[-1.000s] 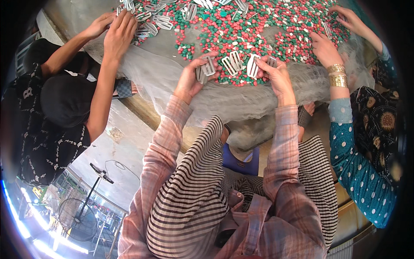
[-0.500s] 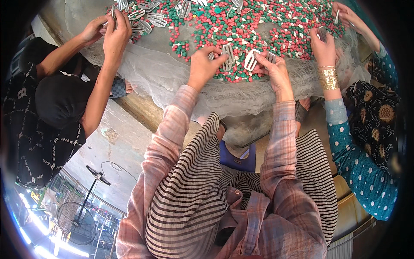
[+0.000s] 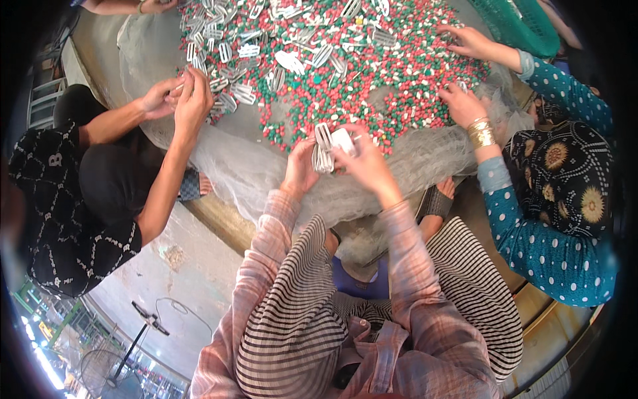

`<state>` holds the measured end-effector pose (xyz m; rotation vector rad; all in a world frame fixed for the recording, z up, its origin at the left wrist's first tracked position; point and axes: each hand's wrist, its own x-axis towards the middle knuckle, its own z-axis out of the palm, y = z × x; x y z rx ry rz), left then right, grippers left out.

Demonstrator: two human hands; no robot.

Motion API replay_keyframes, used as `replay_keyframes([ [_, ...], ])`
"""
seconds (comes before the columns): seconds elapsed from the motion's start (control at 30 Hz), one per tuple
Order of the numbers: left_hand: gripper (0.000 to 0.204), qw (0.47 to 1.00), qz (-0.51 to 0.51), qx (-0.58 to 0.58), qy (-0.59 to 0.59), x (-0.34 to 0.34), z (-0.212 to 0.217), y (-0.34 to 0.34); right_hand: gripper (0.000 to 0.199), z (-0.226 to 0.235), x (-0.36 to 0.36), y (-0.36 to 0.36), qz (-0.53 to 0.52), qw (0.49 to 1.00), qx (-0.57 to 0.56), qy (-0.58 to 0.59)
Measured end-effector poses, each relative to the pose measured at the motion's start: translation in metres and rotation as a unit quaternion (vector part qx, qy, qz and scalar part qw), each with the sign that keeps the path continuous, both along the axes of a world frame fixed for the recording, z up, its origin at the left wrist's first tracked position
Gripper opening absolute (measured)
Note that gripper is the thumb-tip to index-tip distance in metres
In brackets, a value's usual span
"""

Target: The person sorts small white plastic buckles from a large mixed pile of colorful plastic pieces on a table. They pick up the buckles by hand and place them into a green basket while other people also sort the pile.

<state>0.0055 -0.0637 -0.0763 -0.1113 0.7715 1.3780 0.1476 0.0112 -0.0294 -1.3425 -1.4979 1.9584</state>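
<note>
Now the left hand (image 3: 302,165) is closing its fingers around a small stack of slotted metal pieces (image 3: 323,147), which is standing up between thumb and fingertips. Just to its right, the right hand (image 3: 367,163) is showing partly curled, blurred fingers and is holding a pale piece (image 3: 343,141) beside that stack; whether the two are touching, I cannot tell. Beyond both hands, red, green and white chips (image 3: 372,80) are spreading over the bench (image 3: 100,40), and loose metal pieces (image 3: 322,54) are lying among them. Nearer than the hands, a sheer mesh cloth (image 3: 252,176) is draping over the bench's edge.

As for writing, a black shirt (image 3: 50,179), well to the left of the left hand, is bearing a pale letter and chain-like print.

Compared with half a second ago, the two hands are meeting rather than working apart, and the right one is sitting further left. The view is also taking in more of the bench's far side, including a green mesh basket (image 3: 525,26) beyond and to the right of the right hand. Closer to that hand, a co-worker's braceleted hand (image 3: 465,108) is reaching down at the chips instead of being raised.
</note>
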Motion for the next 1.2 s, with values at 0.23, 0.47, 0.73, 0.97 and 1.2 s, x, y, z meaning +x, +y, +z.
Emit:
replay_keyframes([
  [0.23, 0.034, 0.998, 0.043, -0.035, -0.019, -0.015, -0.022, -0.018, 0.056, 0.033, -0.032, 0.020, 0.099, 0.930, 0.324, -0.144],
  [0.47, 0.022, 0.997, 0.056, -0.023, -0.048, -0.032, -0.001, -0.032, 0.061, -0.062, 0.006, 0.234, -0.170, 0.864, 0.338, -0.333],
  [0.73, 0.020, 1.000, -0.005, -0.024, 0.001, -0.051, 0.003, -0.027, 0.094, -0.077, -0.039, 0.193, -0.033, 0.926, 0.242, -0.289],
  [0.97, 0.041, 0.971, -0.103, -0.075, 0.202, -0.038, 0.013, -0.001, 0.056, -0.045, -0.005, 0.125, 0.281, 0.934, 0.216, -0.054],
  [1.2, 0.021, 0.926, -0.042, -0.179, 0.330, -0.064, 0.021, -0.026, 0.032, 0.011, 0.061, 0.108, 0.124, 0.944, 0.277, -0.127],
])
